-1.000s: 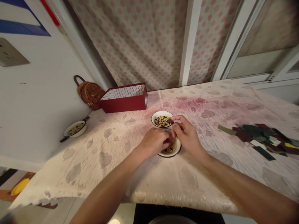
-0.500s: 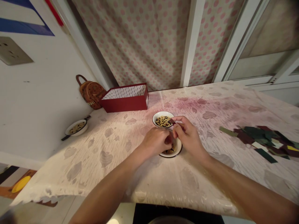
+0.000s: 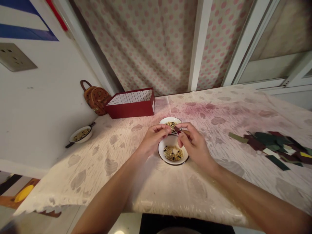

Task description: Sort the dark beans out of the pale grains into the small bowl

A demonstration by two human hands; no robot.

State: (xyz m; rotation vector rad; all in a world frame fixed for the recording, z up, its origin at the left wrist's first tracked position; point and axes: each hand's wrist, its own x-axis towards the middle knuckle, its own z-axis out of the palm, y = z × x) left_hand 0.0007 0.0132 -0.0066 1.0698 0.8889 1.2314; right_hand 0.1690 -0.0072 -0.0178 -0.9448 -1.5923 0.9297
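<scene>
This looked like a room in an ordinary home, not a workshop or lab. A wall socket (image 3: 15,57) was set in a painted wall, and a polka-dot curtain (image 3: 136,42) hung behind a plastic-covered table (image 3: 187,195). A studded tan backpack (image 3: 96,100) sat by a red cardboard box (image 3: 130,111), and a white enamel bowl (image 3: 160,152) held seeds.

A cream curtain with pink polka dots (image 3: 143,45) hangs between white frame posts (image 3: 200,45), beside a white plaster wall (image 3: 41,97) with a beige socket (image 3: 15,57) and a white-framed glass panel (image 3: 280,29).
</scene>
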